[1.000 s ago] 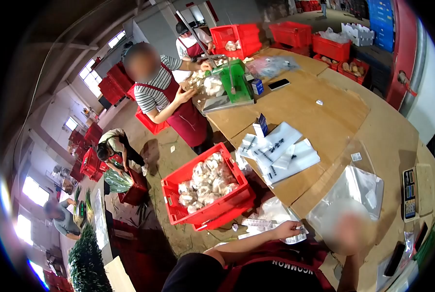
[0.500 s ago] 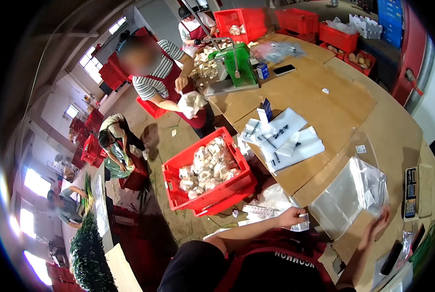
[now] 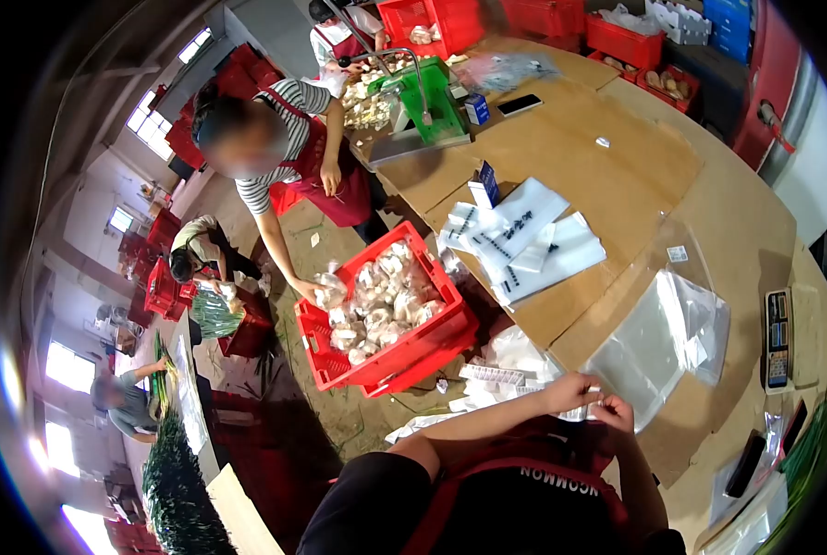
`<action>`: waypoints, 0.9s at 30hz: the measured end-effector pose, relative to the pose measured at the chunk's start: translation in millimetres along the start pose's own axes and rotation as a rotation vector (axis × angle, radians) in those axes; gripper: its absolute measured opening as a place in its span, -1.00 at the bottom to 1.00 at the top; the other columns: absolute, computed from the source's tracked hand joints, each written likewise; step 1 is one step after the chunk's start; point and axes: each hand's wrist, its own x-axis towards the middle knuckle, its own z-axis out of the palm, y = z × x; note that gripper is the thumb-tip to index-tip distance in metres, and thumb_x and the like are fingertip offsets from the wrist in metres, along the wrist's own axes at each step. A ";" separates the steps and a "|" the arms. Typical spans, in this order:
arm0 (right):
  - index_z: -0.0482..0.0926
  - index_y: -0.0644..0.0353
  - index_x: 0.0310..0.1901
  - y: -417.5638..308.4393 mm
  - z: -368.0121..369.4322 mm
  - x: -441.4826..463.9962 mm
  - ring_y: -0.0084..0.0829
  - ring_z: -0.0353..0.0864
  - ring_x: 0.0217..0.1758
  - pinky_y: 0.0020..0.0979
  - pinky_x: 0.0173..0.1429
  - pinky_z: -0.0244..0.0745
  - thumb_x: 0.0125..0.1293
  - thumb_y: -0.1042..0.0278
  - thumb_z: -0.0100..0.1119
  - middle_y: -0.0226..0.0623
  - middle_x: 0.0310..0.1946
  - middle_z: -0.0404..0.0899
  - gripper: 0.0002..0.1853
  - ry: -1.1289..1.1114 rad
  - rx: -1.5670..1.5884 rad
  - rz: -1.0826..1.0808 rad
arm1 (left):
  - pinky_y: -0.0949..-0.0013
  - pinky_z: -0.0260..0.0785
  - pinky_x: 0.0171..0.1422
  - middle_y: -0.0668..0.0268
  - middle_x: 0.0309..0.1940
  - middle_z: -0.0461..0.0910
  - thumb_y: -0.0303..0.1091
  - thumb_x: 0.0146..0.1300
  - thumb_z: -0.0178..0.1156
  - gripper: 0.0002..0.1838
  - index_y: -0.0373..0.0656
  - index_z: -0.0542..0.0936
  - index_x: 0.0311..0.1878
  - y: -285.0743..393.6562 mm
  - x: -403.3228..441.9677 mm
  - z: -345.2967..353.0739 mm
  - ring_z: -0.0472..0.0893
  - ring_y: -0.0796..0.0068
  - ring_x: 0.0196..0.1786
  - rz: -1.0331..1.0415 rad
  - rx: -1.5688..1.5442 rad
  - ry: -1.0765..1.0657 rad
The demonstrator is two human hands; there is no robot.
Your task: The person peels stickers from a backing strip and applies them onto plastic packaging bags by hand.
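White paper label strip (image 3: 575, 415), likely light, thin and easily creased, is held in the left hand (image 3: 570, 392), left of the clear bag (image 3: 637, 353); its edges should be gripped gently. The right hand (image 3: 615, 413) is curled close by; whether anything is pinched there cannot be told.

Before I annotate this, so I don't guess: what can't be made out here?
Head view:
Anything between left hand and right hand: hidden by the hands.
Red crate floor: under filled bags.
Calculator key markings: too small.
Green stalks: partly lost in the dark edge.
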 end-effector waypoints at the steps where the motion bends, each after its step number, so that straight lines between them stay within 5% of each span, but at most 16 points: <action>1: 0.41 0.22 -0.50 -10.3 4.4 0.1 -0.72 0.30 -0.48 -0.65 -0.41 0.19 0.08 0.49 0.14 -0.54 -0.55 0.39 -0.90 0.039 0.002 -0.021 | 0.25 0.32 -0.33 0.05 -0.48 0.50 -0.26 0.08 0.15 -0.79 -0.20 0.51 -0.29 4.9 0.4 -0.1 0.51 0.12 -0.41 -0.008 0.026 0.048; 5: 0.42 0.20 -0.53 -27.7 -16.7 9.2 -0.71 0.25 -0.52 -0.64 -0.44 0.16 0.12 0.42 0.16 -0.58 -0.61 0.31 -0.85 0.279 -0.242 -0.181 | 0.39 0.26 -0.52 0.20 -0.62 0.50 -0.19 0.05 0.24 -0.77 -0.18 0.57 -0.40 -9.7 1.4 -2.2 0.39 0.49 -0.63 -0.083 0.023 0.174; 8: 0.45 0.24 -0.43 -29.7 -35.1 16.8 -0.67 0.30 -0.48 -0.62 -0.40 0.22 0.13 0.36 0.18 -0.50 -0.56 0.38 -0.85 0.227 -0.361 -0.270 | 0.51 0.10 -0.59 0.39 -0.71 0.34 -0.32 0.10 0.21 -0.81 -0.23 0.51 -0.30 5.5 -8.9 -16.7 0.25 0.70 -0.65 -0.122 -0.006 0.145; 11: 0.47 0.25 -0.31 -26.3 -15.2 12.4 -0.66 0.35 -0.41 -0.61 -0.32 0.29 0.14 0.35 0.17 -0.46 -0.48 0.44 -0.83 -0.044 -0.243 -0.156 | 0.54 0.12 -0.54 0.42 -0.68 0.30 -0.46 0.13 0.13 -0.82 -0.25 0.45 -0.19 -2.9 -15.0 -4.6 0.24 0.70 -0.60 -0.136 -0.310 0.025; 13: 0.45 0.27 -0.29 5.1 -8.6 17.3 -0.68 0.35 -0.40 -0.60 -0.32 0.29 0.14 0.37 0.16 -0.46 -0.48 0.45 -0.82 -0.104 -0.318 -0.180 | 0.53 0.16 -0.51 0.40 -0.65 0.36 -0.50 0.13 0.10 -0.84 -0.25 0.45 -0.20 -5.8 -15.7 -0.5 0.28 0.68 -0.58 -0.174 -0.201 -0.038; 15: 0.45 0.29 -0.29 16.0 -1.5 16.9 -0.70 0.35 -0.40 -0.59 -0.32 0.29 0.12 0.39 0.15 -0.43 -0.49 0.45 -0.82 0.001 -0.349 -0.170 | 0.52 0.23 -0.44 0.34 -0.60 0.44 -0.53 0.14 0.06 -0.87 -0.28 0.44 -0.22 -7.6 -14.4 7.7 0.34 0.65 -0.53 -0.064 -0.230 0.037; 19: 0.45 0.29 -0.39 6.5 4.3 14.9 -0.69 0.33 -0.49 -0.57 -0.40 0.28 0.10 0.41 0.16 -0.43 -0.58 0.43 -0.86 0.087 -0.313 -0.147 | 0.63 0.20 -0.44 0.40 -0.53 0.47 -0.58 0.20 -0.02 -0.91 -0.28 0.40 -0.22 -16.3 -13.1 2.5 0.36 0.74 -0.49 -0.181 -0.218 -0.067; 24: 0.45 0.26 -0.44 5.2 5.7 18.2 -0.70 0.32 -0.50 -0.61 -0.42 0.25 0.09 0.40 0.21 -0.50 -0.60 0.40 -0.85 0.140 -0.298 -0.203 | 0.53 0.21 -0.49 0.38 -0.62 0.42 -0.42 0.11 0.16 -0.82 -0.30 0.44 -0.28 -2.7 -6.9 -1.3 0.33 0.68 -0.56 -0.066 0.016 0.137; 27: 0.46 0.24 -0.41 -8.5 5.4 17.0 -0.69 0.34 -0.45 -0.62 -0.38 0.27 0.08 0.40 0.22 -0.49 -0.54 0.44 -0.86 0.060 -0.235 -0.142 | 0.45 0.23 -0.51 0.31 -0.67 0.39 -0.32 0.08 0.20 -0.79 -0.25 0.48 -0.32 -10.2 -4.6 -2.8 0.32 0.60 -0.60 -0.173 0.030 0.159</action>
